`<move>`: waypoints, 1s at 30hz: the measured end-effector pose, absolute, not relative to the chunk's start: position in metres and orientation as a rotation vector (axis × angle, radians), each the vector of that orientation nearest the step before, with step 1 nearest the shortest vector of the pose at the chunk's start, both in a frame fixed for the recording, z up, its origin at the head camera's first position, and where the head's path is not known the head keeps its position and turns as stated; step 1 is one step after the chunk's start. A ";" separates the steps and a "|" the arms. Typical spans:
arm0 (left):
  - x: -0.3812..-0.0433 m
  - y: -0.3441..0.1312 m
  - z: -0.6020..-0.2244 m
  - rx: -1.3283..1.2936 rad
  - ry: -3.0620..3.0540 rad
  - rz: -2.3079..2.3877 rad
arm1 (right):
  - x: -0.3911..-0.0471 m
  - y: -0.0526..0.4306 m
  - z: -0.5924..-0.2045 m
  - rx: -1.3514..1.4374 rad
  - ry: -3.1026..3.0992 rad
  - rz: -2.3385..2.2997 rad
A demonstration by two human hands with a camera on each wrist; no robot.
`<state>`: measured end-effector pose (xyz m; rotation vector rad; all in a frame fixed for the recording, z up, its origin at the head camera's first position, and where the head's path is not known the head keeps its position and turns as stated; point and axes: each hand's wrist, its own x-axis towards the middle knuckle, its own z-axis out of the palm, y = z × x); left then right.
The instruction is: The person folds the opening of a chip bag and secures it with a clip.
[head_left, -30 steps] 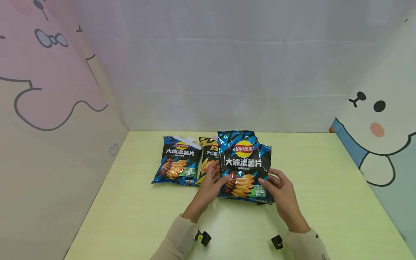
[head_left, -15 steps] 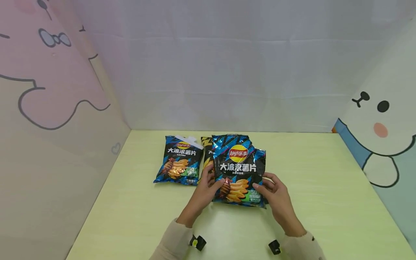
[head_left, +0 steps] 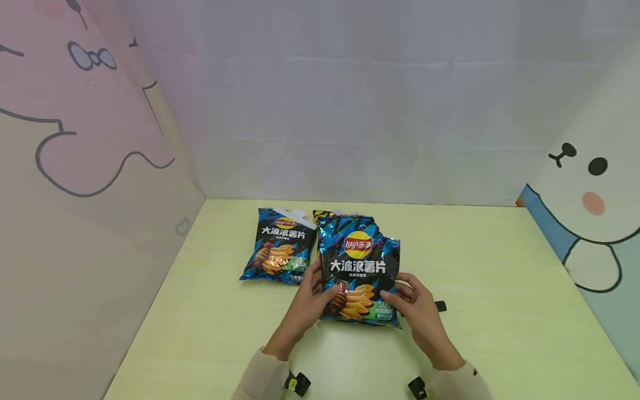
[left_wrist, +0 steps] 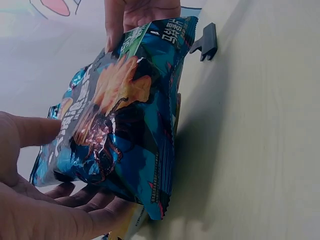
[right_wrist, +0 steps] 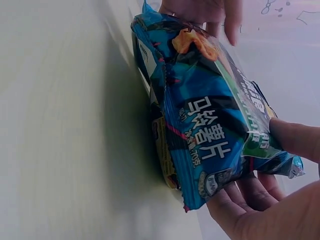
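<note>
A blue and black bag of Lay's potato chips (head_left: 357, 266) is held front side up between both hands, tilted toward the head camera. Its top right corner dips in a notch. My left hand (head_left: 305, 311) grips the lower left side, thumb on the front and fingers behind. On the lower right side, my right hand (head_left: 417, 316) grips it the same way. The left wrist view shows the bag's bottom seam (left_wrist: 162, 170) above the table. A black clip (head_left: 440, 306) lies just beyond the right hand, and in the left wrist view the same clip (left_wrist: 207, 42) shows whole.
Left of the held bag lies another blue chip bag (head_left: 280, 244) with a white strip (head_left: 295, 218) across its top. A yellow and black bag (head_left: 322, 213) is mostly hidden behind the held one. The pale table (head_left: 500, 278) meets a white backdrop (head_left: 350, 111).
Both hands have brought the bag left and nearer to me, covering more of the yellow bag. The black clip now shows right of the right hand.
</note>
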<state>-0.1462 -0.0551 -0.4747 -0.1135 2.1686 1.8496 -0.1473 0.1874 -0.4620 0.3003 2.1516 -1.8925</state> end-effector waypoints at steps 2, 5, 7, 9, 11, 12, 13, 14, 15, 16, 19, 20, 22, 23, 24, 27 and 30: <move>-0.145 -0.057 -0.476 -0.105 2.176 1.845 | -0.146 0.186 -0.463 0.308 2.137 -1.900; -0.143 -0.060 -0.477 -0.089 2.173 1.843 | -0.145 0.185 -0.464 0.317 2.130 -1.898; -0.142 -0.061 -0.479 -0.090 2.170 1.844 | -0.145 0.184 -0.465 0.317 2.129 -1.894; -0.141 -0.062 -0.480 -0.090 2.163 1.852 | -0.144 0.184 -0.466 0.316 2.129 -1.892; -0.141 -0.062 -0.482 -0.087 2.165 1.854 | -0.144 0.183 -0.467 0.318 2.131 -1.889; -0.141 -0.063 -0.483 -0.086 2.168 1.856 | -0.144 0.183 -0.467 0.317 2.129 -1.888; -0.140 -0.062 -0.481 -0.088 2.173 1.852 | -0.144 0.183 -0.466 0.322 2.123 -1.886; -0.139 -0.061 -0.479 -0.088 2.181 1.844 | -0.144 0.184 -0.464 0.326 2.116 -1.882; -0.139 -0.060 -0.477 -0.091 2.187 1.837 | -0.143 0.185 -0.462 0.330 2.109 -1.880; -0.138 -0.061 -0.478 -0.091 2.192 1.835 | -0.144 0.185 -0.463 0.333 2.111 -1.874; -0.138 -0.062 -0.480 -0.099 2.194 1.832 | -0.144 0.183 -0.466 0.328 2.117 -1.859; -0.138 -0.062 -0.481 -0.105 2.190 1.832 | -0.144 0.183 -0.467 0.326 2.119 -1.856; -0.139 -0.063 -0.482 -0.116 2.183 1.836 | -0.145 0.182 -0.469 0.322 2.123 -1.854; -0.139 -0.063 -0.483 -0.121 2.180 1.837 | -0.145 0.182 -0.469 0.321 2.120 -1.855; -0.139 -0.063 -0.484 -0.122 2.180 1.836 | -0.146 0.181 -0.470 0.322 2.115 -1.858; -0.140 -0.064 -0.486 -0.113 2.188 1.831 | -0.147 0.180 -0.472 0.322 2.101 -1.859; -0.140 -0.064 -0.488 -0.099 2.195 1.833 | -0.150 0.181 -0.473 0.308 2.094 -1.850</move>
